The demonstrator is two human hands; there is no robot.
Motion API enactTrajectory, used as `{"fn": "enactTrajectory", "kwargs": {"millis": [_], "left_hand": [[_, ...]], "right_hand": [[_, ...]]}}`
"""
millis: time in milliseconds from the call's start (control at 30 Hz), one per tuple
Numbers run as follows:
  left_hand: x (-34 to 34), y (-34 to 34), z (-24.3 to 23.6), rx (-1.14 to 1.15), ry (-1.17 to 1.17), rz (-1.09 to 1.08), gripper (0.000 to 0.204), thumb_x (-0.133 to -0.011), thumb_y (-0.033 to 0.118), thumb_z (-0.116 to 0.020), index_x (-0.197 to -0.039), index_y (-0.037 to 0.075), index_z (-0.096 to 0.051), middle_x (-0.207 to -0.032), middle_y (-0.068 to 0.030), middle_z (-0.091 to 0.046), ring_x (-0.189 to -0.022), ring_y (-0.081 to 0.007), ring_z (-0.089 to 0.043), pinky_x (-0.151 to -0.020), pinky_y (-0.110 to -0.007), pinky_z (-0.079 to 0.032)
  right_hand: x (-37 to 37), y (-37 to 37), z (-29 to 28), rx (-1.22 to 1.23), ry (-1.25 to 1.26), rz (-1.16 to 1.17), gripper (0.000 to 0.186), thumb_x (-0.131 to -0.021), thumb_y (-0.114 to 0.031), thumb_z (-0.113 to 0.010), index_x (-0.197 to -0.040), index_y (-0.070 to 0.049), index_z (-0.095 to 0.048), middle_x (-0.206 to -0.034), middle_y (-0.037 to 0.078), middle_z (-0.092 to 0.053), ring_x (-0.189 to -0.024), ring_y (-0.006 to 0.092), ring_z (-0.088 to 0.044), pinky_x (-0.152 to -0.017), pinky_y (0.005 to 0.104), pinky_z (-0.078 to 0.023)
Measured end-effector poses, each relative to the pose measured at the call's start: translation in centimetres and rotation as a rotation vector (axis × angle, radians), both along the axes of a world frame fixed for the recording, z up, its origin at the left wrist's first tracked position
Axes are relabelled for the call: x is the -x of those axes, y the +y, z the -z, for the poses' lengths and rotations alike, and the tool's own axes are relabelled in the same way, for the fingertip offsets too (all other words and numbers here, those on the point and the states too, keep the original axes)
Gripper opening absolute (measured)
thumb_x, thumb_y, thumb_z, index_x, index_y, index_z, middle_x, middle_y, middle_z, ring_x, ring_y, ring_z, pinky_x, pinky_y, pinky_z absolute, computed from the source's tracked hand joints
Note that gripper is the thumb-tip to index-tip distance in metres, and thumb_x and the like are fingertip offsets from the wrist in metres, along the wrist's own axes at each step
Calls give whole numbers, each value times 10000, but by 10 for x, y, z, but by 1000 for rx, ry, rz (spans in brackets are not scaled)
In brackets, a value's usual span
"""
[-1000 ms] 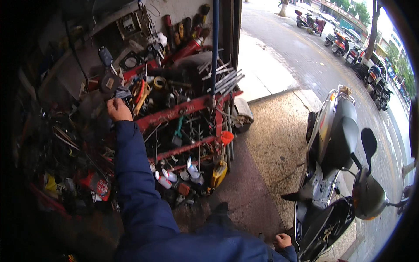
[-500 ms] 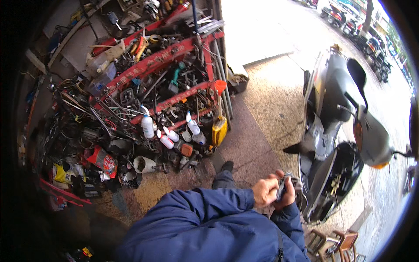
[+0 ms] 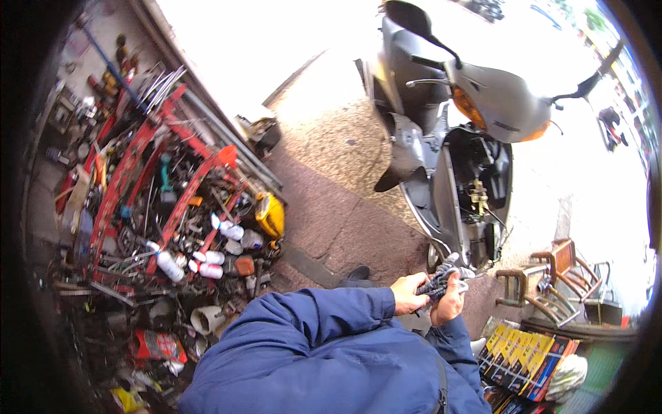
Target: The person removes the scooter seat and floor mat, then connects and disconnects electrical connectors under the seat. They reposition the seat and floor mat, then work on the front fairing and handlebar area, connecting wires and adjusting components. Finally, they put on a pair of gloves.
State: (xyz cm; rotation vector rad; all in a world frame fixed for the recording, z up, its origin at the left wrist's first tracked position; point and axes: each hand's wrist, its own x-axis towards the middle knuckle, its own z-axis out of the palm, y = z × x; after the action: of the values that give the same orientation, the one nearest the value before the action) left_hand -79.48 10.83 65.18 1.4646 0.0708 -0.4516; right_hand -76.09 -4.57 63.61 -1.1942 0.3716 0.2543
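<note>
In front of my body, both hands come together on a grey, crumpled cloth (image 3: 438, 281), perhaps a knitted glove. My left hand (image 3: 408, 294) pinches its near left side, fingers closed. The fingers of my right hand (image 3: 449, 302) are wrapped round its right side, with the thumb up. Loose ends of the cloth stick out beyond the hands, toward the scooter. Just past them stands a grey scooter (image 3: 507, 103) whose front inner parts are laid bare.
A red metal rack (image 3: 124, 176) crammed with tools stands at the left. Spray bottles (image 3: 169, 265) and a yellow jug (image 3: 269, 215) sit by it among loose parts. Wooden stools (image 3: 555, 265) and strapped yellow-and-black boxes (image 3: 520, 355) are at the right. My dark shoe (image 3: 358, 273) is on the floor.
My view has swung to the right, so the rack has slid left and the stools and boxes have come in. More of the grey cloth now shows between my hands.
</note>
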Motion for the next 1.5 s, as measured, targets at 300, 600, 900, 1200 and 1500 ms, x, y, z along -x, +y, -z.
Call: {"fn": "enactTrajectory", "kwargs": {"millis": [300, 600, 900, 1200, 1500], "left_hand": [[-81, -23, -5, 481, 229, 290, 176, -873, 113, -555, -1045, 75, -573, -635, 11, -494, -428, -81, -405, -376, -264, -314], [-123, -11, -35, 368, 178, 360, 202, -862, 90, -584, -1054, 30, -587, -742, -11, -601, -506, -96, -529, -443, -243, -422], [-139, -26, -19, 435, -94, 579, 383, -806, 107, -540, -1183, 64, -589, -708, 6, -592, -511, -68, -495, -440, -250, -385], [-136, -20, -10, 308, 48, 357, 192, -811, 92, -616, -998, 47, -625, -725, -6, -616, -589, -83, -558, -514, -255, -455], [-135, 11, -4, 426, 148, 84, 139, -853, 73, -648, -984, 29, -633, -759, 7, -605, -647, -60, -541, -554, -230, -443]], "right_hand": [[-33, -59, -27, -72, -13, 212, 256, -987, -236, -517, -1024, 4, -598, -922, 124, -663, -814, 245, -667, -746, 389, -560], [-54, -88, -51, -141, 45, 504, 302, -993, -216, -531, -732, -65, -531, -578, 22, -502, -498, 153, -508, -492, 295, -450], [-25, -66, -43, -415, 107, 63, 384, -922, -376, -604, -1152, -69, -587, -1043, 87, -671, -959, 250, -661, -769, 382, -576], [-65, -59, -49, -45, 191, 19, 199, -963, -213, -570, -1076, -50, -567, -923, 103, -654, -749, 228, -654, -538, 357, -546], [-96, -32, -61, -174, 106, -136, 228, -963, -176, -576, -1097, -5, -646, -998, 88, -680, -861, 189, -645, -769, 314, -515]]}}
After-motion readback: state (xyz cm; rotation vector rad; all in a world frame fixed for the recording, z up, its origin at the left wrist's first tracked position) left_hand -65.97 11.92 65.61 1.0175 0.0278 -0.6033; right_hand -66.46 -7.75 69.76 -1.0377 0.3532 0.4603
